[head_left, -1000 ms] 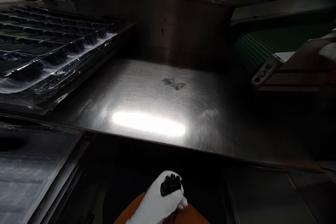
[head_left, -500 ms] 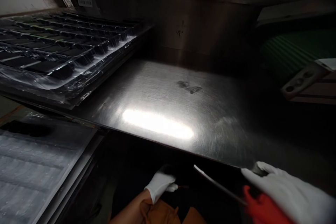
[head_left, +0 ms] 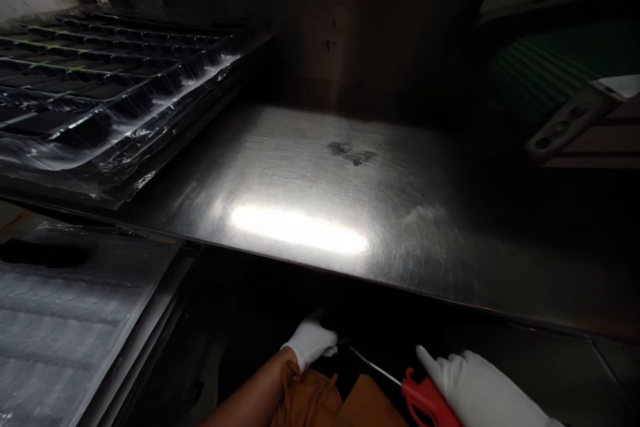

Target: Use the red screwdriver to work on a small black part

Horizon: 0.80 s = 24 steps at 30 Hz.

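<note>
In the head view my right hand (head_left: 473, 380), in a white glove, is closed around a red air blow gun (head_left: 427, 400) at the lower right. The gun's thin metal nozzle (head_left: 375, 365) points left, its tip close to my left hand (head_left: 313, 341). That hand wears a white glove too, and its fingers are closed below the table's front edge. A thin, dark reddish piece shows at its fingertips, too dim to name.
Clear plastic trays (head_left: 135, 90) with dark pieces in their pockets sit on the scratched metal table (head_left: 295, 173). More trays (head_left: 55, 320) are stacked lower left. At right stands a machine part with a green ribbed surface (head_left: 555, 73) and a metal bracket (head_left: 563, 120).
My right hand has moved left and away from the table's edge with the air blow gun, bringing the nozzle tip nearer my left hand. The view has shifted slightly.
</note>
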### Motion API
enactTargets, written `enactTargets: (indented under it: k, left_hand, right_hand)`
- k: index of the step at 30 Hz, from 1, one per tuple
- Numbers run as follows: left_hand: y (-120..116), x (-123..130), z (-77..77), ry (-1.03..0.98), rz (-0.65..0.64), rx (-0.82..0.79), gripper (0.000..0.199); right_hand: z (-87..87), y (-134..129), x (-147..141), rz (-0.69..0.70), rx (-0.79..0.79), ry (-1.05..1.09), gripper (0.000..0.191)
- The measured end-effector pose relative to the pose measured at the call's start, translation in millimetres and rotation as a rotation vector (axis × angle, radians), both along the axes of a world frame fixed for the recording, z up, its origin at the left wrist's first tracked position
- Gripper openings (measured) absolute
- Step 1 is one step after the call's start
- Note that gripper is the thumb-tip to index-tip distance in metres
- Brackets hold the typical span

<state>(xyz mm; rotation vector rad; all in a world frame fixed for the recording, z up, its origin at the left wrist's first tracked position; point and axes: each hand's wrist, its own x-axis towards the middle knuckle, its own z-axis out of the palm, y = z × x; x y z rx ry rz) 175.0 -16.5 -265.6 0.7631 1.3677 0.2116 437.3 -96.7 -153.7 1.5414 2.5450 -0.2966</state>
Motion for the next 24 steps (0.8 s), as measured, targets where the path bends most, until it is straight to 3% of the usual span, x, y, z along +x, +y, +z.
enactTargets:
  k: [4, 8, 15, 20, 24]
  left_hand:
    - [1, 0, -10.2, 0.083, -0.14, -0.012, 0.029]
    - [5, -3, -15.3, 0.183, -0.22, 0.04, 0.05]
    - [8, -4, -21.5, 0.225, -0.318, 0.055, 0.058]
    - [7, -6, -13.6, 0.272, -0.371, 0.086, 0.052]
    - [3, -11, -7.7, 0.273, -0.443, 0.324, 0.051]
  right_hand:
    - [1.6, 18, -17, -0.071, -0.217, -0.037, 0.055]
    - [16.9, 36, -32, -0.121, -0.402, -0.072, 0.047]
    - [26.1, 47, -36, -0.224, -0.476, -0.118, 0.043]
    - [28.3, 47, -36, -0.259, -0.503, -0.121, 0.045]
    - [33.0, 46, -35, -0.316, -0.556, -0.003, 0.037]
